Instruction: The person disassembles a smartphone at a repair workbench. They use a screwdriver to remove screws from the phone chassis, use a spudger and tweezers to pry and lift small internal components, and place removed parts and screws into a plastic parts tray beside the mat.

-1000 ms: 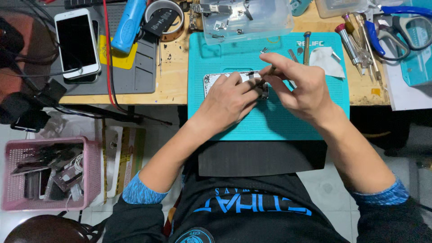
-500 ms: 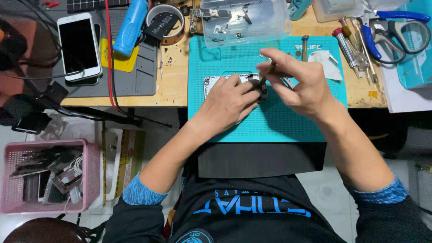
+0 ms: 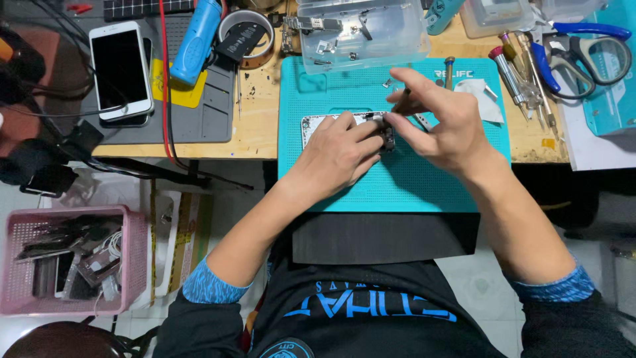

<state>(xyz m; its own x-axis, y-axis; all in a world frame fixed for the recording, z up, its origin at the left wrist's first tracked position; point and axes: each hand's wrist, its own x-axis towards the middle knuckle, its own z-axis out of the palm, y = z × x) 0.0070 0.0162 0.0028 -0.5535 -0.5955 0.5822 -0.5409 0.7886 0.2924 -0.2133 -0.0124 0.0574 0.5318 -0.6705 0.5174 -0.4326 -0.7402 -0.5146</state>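
- Since half a second ago, almost nothing moved; my right hand (image 3: pixel 445 129) stays pinched on a thin tool (image 3: pixel 401 102).
- My left hand (image 3: pixel 341 154) presses, fingers curled, on the opened phone (image 3: pixel 317 124).
- It lies on the teal mat (image 3: pixel 411 182).

My left hand (image 3: pixel 341 154) lies flat on the opened phone (image 3: pixel 344 126) at the centre of the teal work mat (image 3: pixel 397 179), fingers pressing its frame. At its three o'clock, my right hand (image 3: pixel 440 122) pinches a thin tool (image 3: pixel 399 103), tip down at the phone's right end. At twelve o'clock sits a clear plastic tray (image 3: pixel 361 33) of small parts. A white smartphone (image 3: pixel 120 69) lies at ten o'clock on a grey mat (image 3: pixel 212 113), screwdrivers (image 3: pixel 517 79) at two o'clock, and a pink basket (image 3: pixel 66 265) at eight.
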